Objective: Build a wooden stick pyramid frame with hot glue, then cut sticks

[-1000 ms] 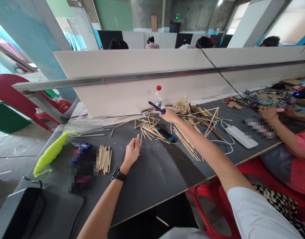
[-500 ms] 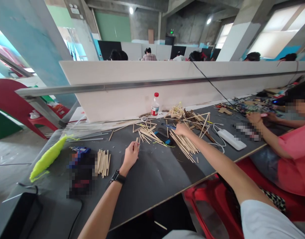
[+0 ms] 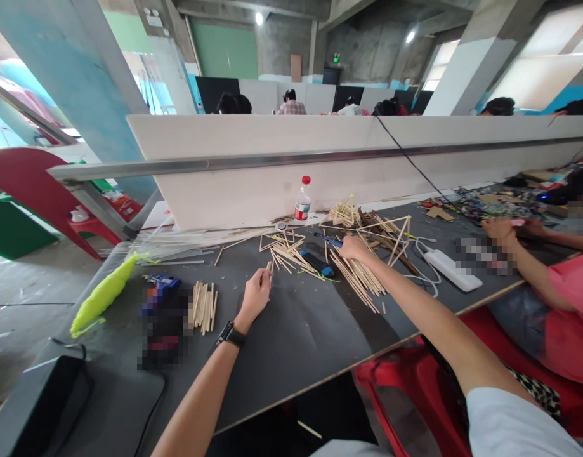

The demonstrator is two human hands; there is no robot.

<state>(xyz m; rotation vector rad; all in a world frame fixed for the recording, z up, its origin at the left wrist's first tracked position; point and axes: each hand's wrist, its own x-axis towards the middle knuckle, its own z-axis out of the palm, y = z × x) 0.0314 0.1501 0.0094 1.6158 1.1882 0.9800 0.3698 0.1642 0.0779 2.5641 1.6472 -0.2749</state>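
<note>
My left hand (image 3: 255, 295) rests on the dark table (image 3: 291, 343), closed on a few short wooden sticks (image 3: 270, 266) that poke up from the fingers. My right hand (image 3: 355, 247) reaches forward and is closed on a blue tool (image 3: 328, 239), low over a long bundle of wooden sticks (image 3: 358, 276). Stick triangles (image 3: 284, 244) lie between the two hands. A dark blue-tipped object (image 3: 316, 262) lies just left of my right hand.
A pile of short sticks (image 3: 203, 306) and a yellow-green bundle (image 3: 104, 294) lie to the left. A red-capped bottle (image 3: 302, 199) stands by the white partition (image 3: 281, 184). A white power strip (image 3: 450, 269) lies at right, where another person in pink (image 3: 557, 298) works. A stick frame (image 3: 396, 231) stands nearby.
My right hand has come down from near the bottle, with the blue tool, to the stick bundle. My left hand has stayed put with its sticks. The camera shifted slightly.
</note>
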